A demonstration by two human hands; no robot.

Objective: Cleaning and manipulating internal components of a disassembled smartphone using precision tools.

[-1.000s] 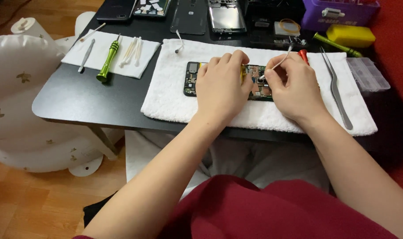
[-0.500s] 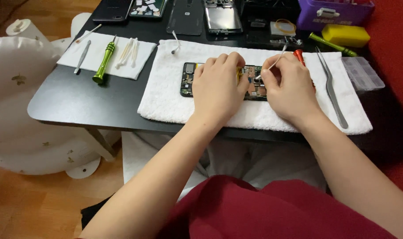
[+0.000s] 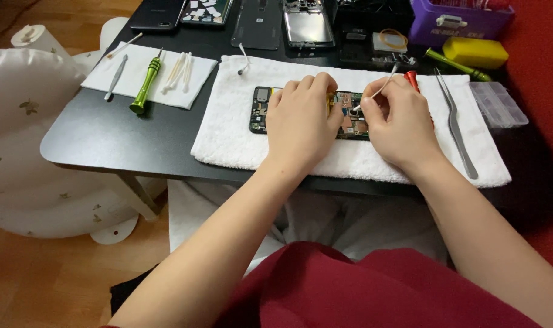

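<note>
An opened phone point(image 3: 261, 109) with its circuit board bare lies on a white towel point(image 3: 240, 146) on the black table point(image 3: 106, 140). My left hand point(image 3: 302, 118) rests flat over the middle of the phone, fingers curled at its far edge, pressing it down. My right hand point(image 3: 398, 124) pinches a cotton swab point(image 3: 381, 88); the swab's tip touches the board just right of my left fingers. A red-handled screwdriver point(image 3: 412, 79) lies right behind my right hand.
Long tweezers point(image 3: 457, 130) lie on the towel's right part. A green screwdriver point(image 3: 144, 85), a metal pick and cotton swabs sit on a white cloth point(image 3: 106, 76) at left. Phone parts point(image 3: 307, 24), a purple box point(image 3: 464, 21), a yellow block point(image 3: 475, 52) and a clear parts case point(image 3: 498, 104) line the back and right.
The view has shifted slightly. Both hands stay over the phone; the swab in my right hand keeps working at the same spot on the board.
</note>
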